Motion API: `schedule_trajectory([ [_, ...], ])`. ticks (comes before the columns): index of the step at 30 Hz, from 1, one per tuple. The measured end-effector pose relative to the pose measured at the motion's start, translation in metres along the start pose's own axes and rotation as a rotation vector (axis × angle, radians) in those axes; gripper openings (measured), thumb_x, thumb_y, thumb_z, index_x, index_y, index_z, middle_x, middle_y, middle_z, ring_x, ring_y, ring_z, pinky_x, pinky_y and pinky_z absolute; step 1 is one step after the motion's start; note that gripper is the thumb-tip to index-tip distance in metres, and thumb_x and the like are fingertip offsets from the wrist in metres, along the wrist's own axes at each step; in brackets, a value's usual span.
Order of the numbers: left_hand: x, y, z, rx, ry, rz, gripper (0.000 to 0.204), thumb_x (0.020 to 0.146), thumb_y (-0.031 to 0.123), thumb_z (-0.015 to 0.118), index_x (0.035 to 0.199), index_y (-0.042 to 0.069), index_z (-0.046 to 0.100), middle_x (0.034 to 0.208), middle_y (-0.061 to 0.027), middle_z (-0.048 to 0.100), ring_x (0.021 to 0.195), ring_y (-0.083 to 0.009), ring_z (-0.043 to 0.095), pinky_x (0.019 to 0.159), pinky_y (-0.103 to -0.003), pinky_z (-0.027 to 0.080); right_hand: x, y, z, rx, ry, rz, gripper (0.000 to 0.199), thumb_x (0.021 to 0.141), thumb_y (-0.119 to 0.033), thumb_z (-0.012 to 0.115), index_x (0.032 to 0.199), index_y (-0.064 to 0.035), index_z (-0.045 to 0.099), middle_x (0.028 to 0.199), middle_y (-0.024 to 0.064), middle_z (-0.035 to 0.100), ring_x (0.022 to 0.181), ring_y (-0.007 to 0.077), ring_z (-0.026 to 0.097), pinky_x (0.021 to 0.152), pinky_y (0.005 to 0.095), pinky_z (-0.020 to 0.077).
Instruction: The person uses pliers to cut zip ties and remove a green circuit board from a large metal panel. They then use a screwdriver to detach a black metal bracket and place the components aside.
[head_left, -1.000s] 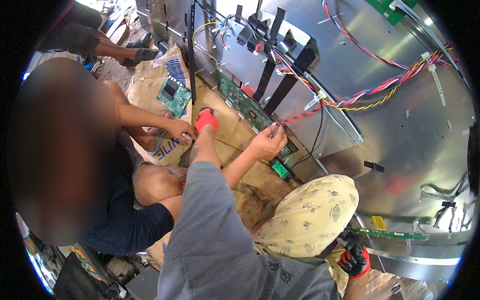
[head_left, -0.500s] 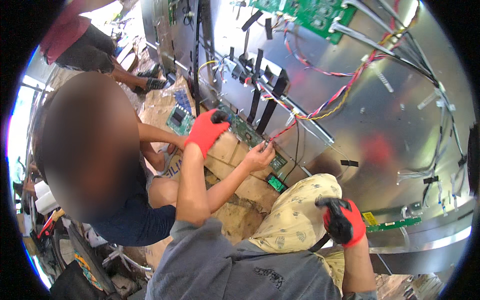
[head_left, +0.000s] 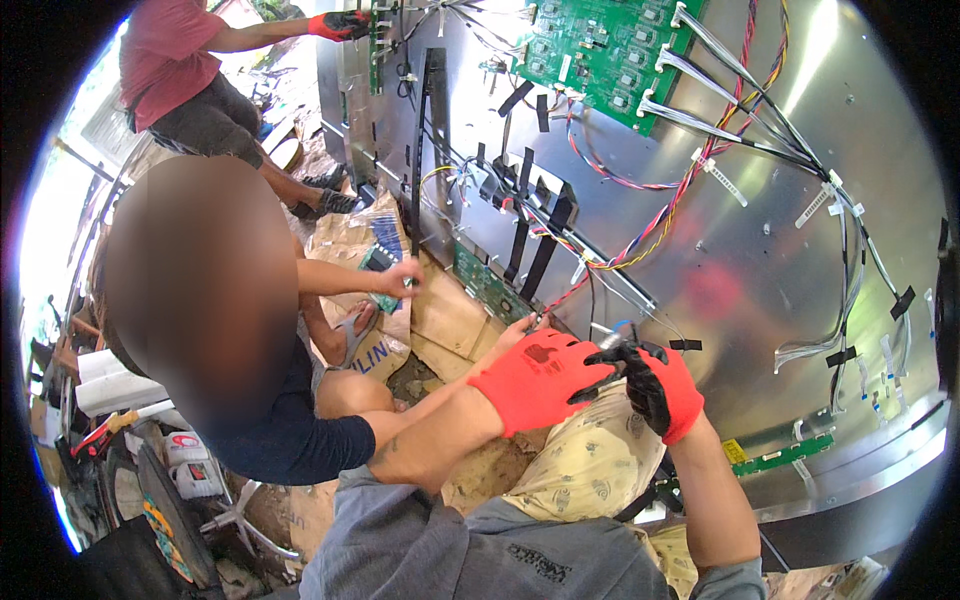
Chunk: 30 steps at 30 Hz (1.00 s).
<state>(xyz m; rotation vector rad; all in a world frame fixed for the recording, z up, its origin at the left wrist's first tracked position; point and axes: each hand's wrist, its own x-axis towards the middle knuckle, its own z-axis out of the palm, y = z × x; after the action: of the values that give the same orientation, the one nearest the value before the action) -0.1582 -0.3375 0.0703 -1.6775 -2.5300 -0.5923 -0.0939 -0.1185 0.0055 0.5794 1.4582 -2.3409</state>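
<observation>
Both gloved hands meet right of frame centre. Left hand (head_left: 545,375), red with dark fingertips, reaches in palm down; right hand (head_left: 662,390), red and black, has its fingers curled. Between their fingertips: small silver-and-blue object (head_left: 614,338), mostly covered by the gloves; its kind cannot be made out. Cannot tell which hand grips it, or how firmly.

Just behind the left glove, co-worker's bare hand (head_left: 522,327), largely hidden, near red-and-black wires (head_left: 568,298); contact unclear. Same person's other hand (head_left: 402,278), blurred, left of centre, covers part of a small green board (head_left: 388,303).

Large circuit board (head_left: 600,60) cut off by the top edge, on metal panel (head_left: 760,270). Upper left: another worker's gloved hand (head_left: 340,25); that person's head is out of frame.
</observation>
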Motion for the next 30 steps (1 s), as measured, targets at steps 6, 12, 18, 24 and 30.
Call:
schedule_trajectory([
  [6, 0.034, -0.112, -0.053, -0.787, 0.342, -0.122, 0.045, 0.076, 0.029, 0.07, 0.114, 0.006, 0.059, 0.11, -0.0136, 0.062, 0.096, -0.0301, 0.062, 0.085, -0.039, 0.049, -0.059, -0.015, -0.022, -0.2, 0.213, -0.191, 0.024, 0.092, -0.029, 0.058, 0.082, -0.0079, 0.062, 0.059, -0.0043, 0.048, 0.049, 0.0065, 0.044, 0.045, 0.0242, 0.0322],
  [12, 0.057, -0.332, -0.065, 0.445, 0.988, -0.872, 0.069, 0.077, 0.041, 0.071, 0.128, 0.0, 0.048, 0.125, -0.0198, 0.055, 0.111, -0.0317, 0.057, 0.094, -0.04, 0.046, -0.113, -0.009, -0.039, -0.148, 0.346, -0.207, 0.03, 0.093, -0.033, 0.056, 0.075, -0.0081, 0.057, 0.061, -0.0021, 0.051, 0.053, 0.0081, 0.046, 0.047, 0.0254, 0.0348],
  [18, 0.078, -0.414, -0.07, 0.088, 0.759, -1.052, 0.094, 0.071, 0.051, 0.074, 0.138, -0.003, 0.036, 0.141, -0.0237, 0.041, 0.131, -0.0358, 0.041, 0.107, -0.042, 0.037, -0.132, 0.011, -0.043, 0.004, 0.463, -0.078, 0.03, 0.092, -0.034, 0.058, 0.081, -0.0063, 0.059, 0.063, 0.0009, 0.055, 0.052, 0.0112, 0.05, 0.047, 0.0243, 0.0375],
  [24, 0.071, -0.418, -0.09, -0.428, 0.797, -1.187, 0.049, 0.079, 0.035, 0.073, 0.116, 0.008, 0.054, 0.085, -0.0185, 0.065, 0.067, -0.0294, 0.063, 0.057, -0.045, 0.05, -0.13, 0.04, -0.052, -0.14, 0.443, -0.254, 0.034, 0.091, -0.036, 0.062, 0.086, -0.0022, 0.06, 0.056, -0.0005, 0.049, 0.043, 0.0097, 0.042, 0.04, 0.025, 0.032],
  [30, 0.045, -0.352, -0.11, -0.727, 0.725, -0.875, 0.027, 0.084, 0.026, 0.069, 0.1, 0.007, 0.057, 0.068, -0.0125, 0.062, 0.05, -0.0244, 0.06, 0.045, -0.04, 0.048, -0.142, 0.028, -0.053, 0.229, 0.383, -0.184, 0.022, 0.091, -0.027, 0.06, 0.081, -0.0069, 0.058, 0.061, 0.0015, 0.054, 0.048, 0.0133, 0.049, 0.044, 0.0271, 0.0381],
])
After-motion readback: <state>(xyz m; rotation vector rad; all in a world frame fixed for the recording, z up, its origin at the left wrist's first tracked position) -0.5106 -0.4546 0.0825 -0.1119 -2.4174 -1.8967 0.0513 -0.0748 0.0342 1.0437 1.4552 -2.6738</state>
